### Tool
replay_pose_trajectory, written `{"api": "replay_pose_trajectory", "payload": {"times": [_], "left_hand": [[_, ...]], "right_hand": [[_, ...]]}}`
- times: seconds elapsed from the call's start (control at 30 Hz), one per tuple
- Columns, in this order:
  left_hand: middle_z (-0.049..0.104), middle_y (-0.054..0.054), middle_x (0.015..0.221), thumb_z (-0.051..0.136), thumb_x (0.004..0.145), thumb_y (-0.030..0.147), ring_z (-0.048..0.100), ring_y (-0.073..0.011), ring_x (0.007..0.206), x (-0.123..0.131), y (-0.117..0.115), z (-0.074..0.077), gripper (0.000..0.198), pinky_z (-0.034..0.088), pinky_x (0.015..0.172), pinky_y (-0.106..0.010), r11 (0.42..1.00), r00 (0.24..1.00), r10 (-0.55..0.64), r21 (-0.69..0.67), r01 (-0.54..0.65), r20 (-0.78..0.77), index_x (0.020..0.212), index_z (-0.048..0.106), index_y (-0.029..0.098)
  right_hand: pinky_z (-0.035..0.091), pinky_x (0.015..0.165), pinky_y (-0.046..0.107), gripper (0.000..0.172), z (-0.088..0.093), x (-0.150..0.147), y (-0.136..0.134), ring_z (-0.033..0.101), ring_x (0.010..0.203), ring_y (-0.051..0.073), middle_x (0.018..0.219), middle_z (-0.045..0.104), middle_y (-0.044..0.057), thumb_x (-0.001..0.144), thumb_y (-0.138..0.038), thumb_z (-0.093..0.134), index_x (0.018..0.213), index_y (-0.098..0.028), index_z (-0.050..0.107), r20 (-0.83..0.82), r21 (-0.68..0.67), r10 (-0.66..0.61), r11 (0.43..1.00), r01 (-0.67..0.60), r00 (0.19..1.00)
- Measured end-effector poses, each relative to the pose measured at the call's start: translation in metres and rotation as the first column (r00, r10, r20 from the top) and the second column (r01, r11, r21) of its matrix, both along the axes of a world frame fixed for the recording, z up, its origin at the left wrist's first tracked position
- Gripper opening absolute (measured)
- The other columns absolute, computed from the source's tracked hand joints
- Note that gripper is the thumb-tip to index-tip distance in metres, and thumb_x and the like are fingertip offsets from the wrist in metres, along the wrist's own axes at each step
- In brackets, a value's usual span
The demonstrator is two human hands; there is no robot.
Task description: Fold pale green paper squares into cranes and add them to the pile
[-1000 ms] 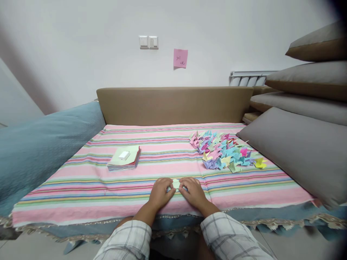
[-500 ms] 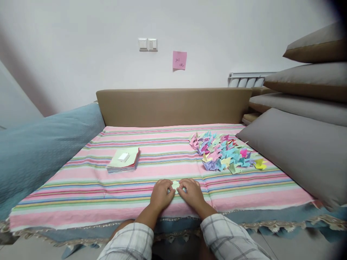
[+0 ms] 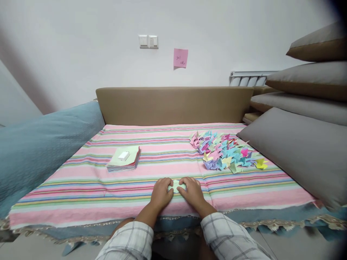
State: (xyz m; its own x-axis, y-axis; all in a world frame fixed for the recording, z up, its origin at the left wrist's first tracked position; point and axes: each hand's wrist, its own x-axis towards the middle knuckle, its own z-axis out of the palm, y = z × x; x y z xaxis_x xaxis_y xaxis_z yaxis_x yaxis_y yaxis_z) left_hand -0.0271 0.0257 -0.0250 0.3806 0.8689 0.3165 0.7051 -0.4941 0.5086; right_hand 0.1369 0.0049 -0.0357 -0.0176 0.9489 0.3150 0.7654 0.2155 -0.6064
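A small pale green paper [image 3: 176, 186] lies between my two hands near the front of the striped cloth. My left hand [image 3: 162, 193] pinches its left side with curled fingers and thumb. On its right side, my right hand [image 3: 191, 192] holds it the same way. Parts of the paper are hidden under the fingers, so its folds are too small to make out. Both hands rest low on the cloth [image 3: 81, 191].
A stack of coloured paper [image 3: 130, 159] with a small white box [image 3: 124, 156] on top sits at the left. Many folded paper cranes [image 3: 225, 153] are heaped at the right. Grey cushions [image 3: 303, 144] line the right side, and a brown backrest [image 3: 173, 106] stands behind.
The fingers have shifted slightly on the paper, and more of its pale green surface shows between and within my hands. The camera view has moved a little.
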Motion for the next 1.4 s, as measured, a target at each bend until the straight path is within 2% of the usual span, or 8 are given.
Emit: {"api": "replay_pose_trajectory", "payload": {"times": [0.23, 0.4, 0.63, 0.77, 0.9, 1.03, 1.2, 1.4], "left_hand": [[0.063, -0.003, 0.097, 0.052, 0.075, 0.010, 0.054, -0.0197, 0.093, -0.002, 0.002, -0.008, 0.028, 0.040, 0.084, -0.037, 0.995, 0.996, -0.087, 0.049, 0.087, -0.006, 0.078, 0.072, 0.028], [0.063, -0.003, 0.097, 0.054, 0.074, 0.008, 0.053, -0.0198, 0.093, -0.004, 0.000, -0.012, 0.032, 0.041, 0.084, -0.038, 0.989, 0.995, -0.091, 0.115, 0.094, -0.034, 0.085, 0.073, 0.032], [0.062, -0.004, 0.098, 0.051, 0.077, 0.008, 0.052, -0.0202, 0.094, -0.006, -0.004, -0.016, 0.031, 0.042, 0.083, -0.038, 0.959, 0.991, -0.117, 0.251, 0.131, -0.068, 0.087, 0.071, 0.030], [0.058, -0.006, 0.108, 0.052, 0.075, 0.008, 0.047, -0.0230, 0.101, -0.006, -0.011, -0.015, 0.028, 0.039, 0.090, -0.044, 0.923, 0.992, -0.082, 0.369, 0.110, -0.091, 0.086, 0.070, 0.026], [0.054, -0.009, 0.110, 0.053, 0.071, 0.009, 0.045, -0.0258, 0.102, -0.004, -0.017, -0.015, 0.026, 0.037, 0.092, -0.048, 0.896, 0.994, -0.022, 0.439, 0.066, -0.105, 0.087, 0.068, 0.023], [0.056, -0.010, 0.100, 0.050, 0.075, 0.011, 0.047, -0.0249, 0.097, -0.004, -0.018, -0.017, 0.024, 0.039, 0.090, -0.046, 0.884, 0.988, -0.040, 0.456, 0.106, -0.152, 0.092, 0.065, 0.020], [0.059, -0.009, 0.092, 0.045, 0.082, 0.015, 0.051, -0.0218, 0.089, -0.005, -0.016, -0.020, 0.024, 0.043, 0.084, -0.042, 0.881, 0.972, -0.109, 0.432, 0.192, -0.210, 0.099, 0.061, 0.017], [0.063, -0.007, 0.093, 0.047, 0.083, 0.019, 0.055, -0.0204, 0.091, -0.004, -0.018, -0.016, 0.022, 0.034, 0.098, -0.049, 0.887, 0.977, -0.116, 0.424, 0.184, -0.180, 0.100, 0.060, 0.019]], "right_hand": [[0.028, 0.085, 0.033, 0.015, 0.004, 0.003, 0.001, 0.052, 0.097, 0.019, 0.099, 0.066, 0.000, 0.078, -0.023, 0.055, 0.091, -0.025, 0.061, -0.006, -0.071, 0.032, 0.997, -0.033, 0.999], [0.028, 0.086, 0.033, 0.020, 0.003, 0.005, 0.002, 0.051, 0.100, 0.018, 0.104, 0.064, -0.001, 0.081, -0.020, 0.051, 0.096, -0.027, 0.062, 0.033, -0.095, 0.061, 0.994, -0.057, 0.998], [0.029, 0.086, 0.034, 0.034, 0.004, 0.008, 0.003, 0.046, 0.103, 0.019, 0.111, 0.059, 0.001, 0.084, -0.019, 0.049, 0.113, -0.034, 0.058, 0.191, -0.114, 0.162, 0.983, -0.142, 0.968], [0.032, 0.085, 0.030, 0.033, 0.009, 0.007, 0.001, 0.047, 0.100, 0.019, 0.107, 0.059, 0.004, 0.084, -0.021, 0.049, 0.114, -0.028, 0.059, 0.247, -0.120, 0.194, 0.978, -0.168, 0.949], [0.035, 0.084, 0.028, 0.030, 0.012, 0.003, -0.003, 0.051, 0.096, 0.019, 0.101, 0.060, 0.006, 0.087, -0.022, 0.046, 0.113, -0.025, 0.060, 0.297, -0.130, 0.156, 0.984, -0.122, 0.942], [0.037, 0.080, 0.026, 0.030, 0.012, 0.003, -0.003, 0.054, 0.091, 0.017, 0.099, 0.060, 0.006, 0.088, -0.018, 0.041, 0.109, -0.024, 0.061, 0.326, -0.142, 0.140, 0.985, -0.099, 0.935], [0.036, 0.084, 0.025, 0.027, 0.013, 0.006, 0.000, 0.052, 0.095, 0.017, 0.095, 0.061, 0.005, 0.088, -0.015, 0.042, 0.100, -0.022, 0.065, 0.314, -0.074, 0.169, 0.985, -0.153, 0.934], [0.037, 0.082, 0.024, 0.028, 0.011, 0.008, 0.000, 0.054, 0.093, 0.016, 0.095, 0.062, 0.006, 0.087, -0.014, 0.041, 0.101, -0.021, 0.065, 0.283, -0.134, 0.184, 0.979, -0.151, 0.941]]}}
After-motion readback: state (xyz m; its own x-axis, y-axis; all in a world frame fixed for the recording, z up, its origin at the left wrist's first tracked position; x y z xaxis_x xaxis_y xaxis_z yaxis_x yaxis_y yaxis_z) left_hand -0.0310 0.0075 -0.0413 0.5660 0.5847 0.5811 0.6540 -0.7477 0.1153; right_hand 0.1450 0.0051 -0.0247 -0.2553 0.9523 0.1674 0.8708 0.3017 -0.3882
